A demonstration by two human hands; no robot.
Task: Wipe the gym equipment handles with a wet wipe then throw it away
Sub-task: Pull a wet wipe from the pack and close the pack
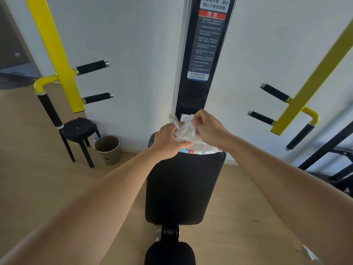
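A white pack of wet wipes (205, 148) lies at the far end of the black padded seat (183, 188), its lid (188, 118) flipped open. My left hand (170, 142) holds the pack down, fingers curled round its near edge. My right hand (207, 127) pinches a white wet wipe (187, 130) that sticks up out of the pack's opening. Black foam handles jut from the yellow arms: two on the left (91, 67) (98, 98), two on the right (275, 92) (261, 118). Longer hanging grips sit at far left (50, 109) and far right (299, 137).
A grey waste bin (108, 149) stands on the wooden floor by the wall, next to a black stool (78, 131) and a water bottle (95, 139). The black upright (202, 54) with a warning label rises behind the seat. Dark frame bars (328, 153) cross at right.
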